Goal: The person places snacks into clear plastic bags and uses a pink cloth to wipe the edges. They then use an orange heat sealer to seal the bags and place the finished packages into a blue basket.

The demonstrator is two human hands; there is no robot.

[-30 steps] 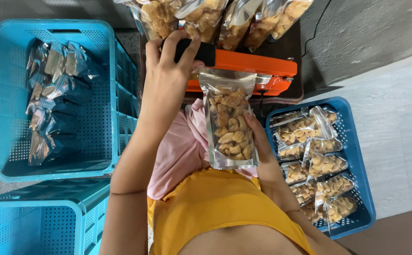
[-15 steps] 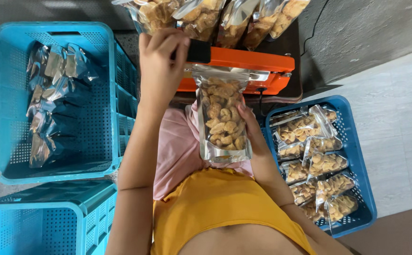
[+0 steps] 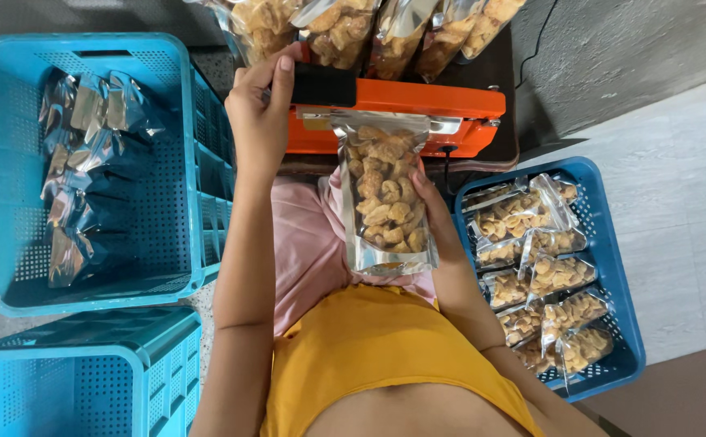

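Left hand (image 3: 262, 109) clenched over the black handle (image 3: 323, 84) of the orange heat sealer (image 3: 401, 113), thumb up along the handle's left end; right hand (image 3: 432, 212) grasping a clear snack pouch (image 3: 384, 194) from its right side, fingers pressed against the pouch's edge and lower half. Pouch upright, filled with pale brown fried pieces, its open top tucked under the sealer's front bar, its silver bottom hanging down over pink cloth (image 3: 308, 243) on the lap. More filled pouches (image 3: 345, 28) stacked along the sealer's far edge. Left of the sealer, a large blue crate (image 3: 13, 243) with silver-backed packets (image 3: 86, 162) piled against its left wall; a second blue crate (image 3: 86, 380) just below it, at the near left corner of the view. Right of the sealer, a smaller blue basket (image 3: 604, 243) on grey floor, holding filled pouches (image 3: 539, 275) laid flat from its far edge to its near corner.
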